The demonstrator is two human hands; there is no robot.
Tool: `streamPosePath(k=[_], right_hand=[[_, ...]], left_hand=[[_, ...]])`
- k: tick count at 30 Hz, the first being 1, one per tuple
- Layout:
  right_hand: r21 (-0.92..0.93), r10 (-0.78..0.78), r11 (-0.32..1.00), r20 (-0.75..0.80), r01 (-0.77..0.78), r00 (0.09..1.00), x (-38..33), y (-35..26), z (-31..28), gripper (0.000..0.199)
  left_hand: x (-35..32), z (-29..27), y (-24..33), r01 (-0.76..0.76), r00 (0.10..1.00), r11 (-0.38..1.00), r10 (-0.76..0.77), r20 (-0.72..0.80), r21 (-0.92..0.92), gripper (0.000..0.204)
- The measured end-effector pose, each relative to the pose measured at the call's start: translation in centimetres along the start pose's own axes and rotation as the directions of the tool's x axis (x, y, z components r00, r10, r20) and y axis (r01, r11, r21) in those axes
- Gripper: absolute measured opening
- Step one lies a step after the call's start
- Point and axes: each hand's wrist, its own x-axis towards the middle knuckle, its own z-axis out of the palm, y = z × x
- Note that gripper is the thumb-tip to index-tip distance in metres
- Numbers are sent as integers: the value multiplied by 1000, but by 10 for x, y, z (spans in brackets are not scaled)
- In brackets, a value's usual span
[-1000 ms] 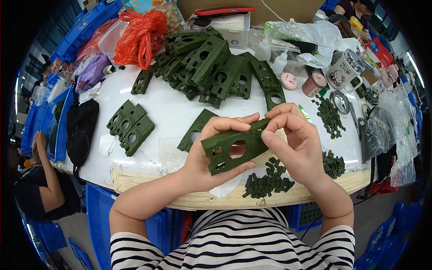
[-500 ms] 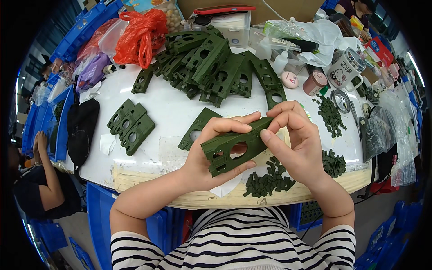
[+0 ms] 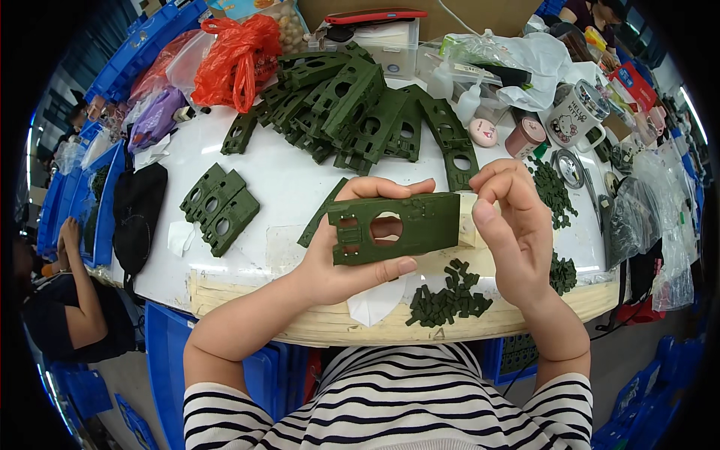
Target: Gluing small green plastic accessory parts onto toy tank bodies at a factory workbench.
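Observation:
My left hand [image 3: 341, 251] grips a dark green moulded hull-shaped part [image 3: 420, 221], its thumb along the lower edge and fingers behind. The part has a large round hole and smaller square openings at its left end. My right hand [image 3: 517, 240] is raised just right of the part, apart from it, fingers loosely curled and nothing visible in them. Below lies a heap of small dark green pieces [image 3: 448, 296]. Another green part [image 3: 322, 214] lies partly hidden behind my left hand.
A large pile of similar green parts [image 3: 349, 105] covers the far middle. Several more green parts [image 3: 219, 210] lie side by side on the left. Small pieces [image 3: 553, 193], a mug [image 3: 574, 116] and a pink jar [image 3: 525, 137] stand right. A co-worker's arm [image 3: 82, 300] shows at left.
My right hand has come off the green part and moved slightly right. My left hand has turned the part more level, with its holed face toward me.

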Motion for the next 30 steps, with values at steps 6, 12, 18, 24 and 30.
streamPosePath(k=[6,12,18,24,30], right_hand=[[-82,-85,991,208,104,975,7,-6,-13,9],[-325,117,939,612,114,782,-10,-5,2,7],[-447,25,819,656,361,755,-27,13,29,10],[-475,-129,561,759,678,638,-38,16,45,19],[-474,-214,373,793,798,571,-45,16,54,15]], left_hand=[[7,-12,9,12,979,980,-52,-199,-200,61],[13,-28,16,-25,965,976,-33,-259,-218,57],[13,-26,19,-7,971,979,-42,-235,-203,60],[12,-26,17,-2,967,980,-48,-251,-197,63],[10,-23,17,14,969,981,-61,-241,-194,63]])
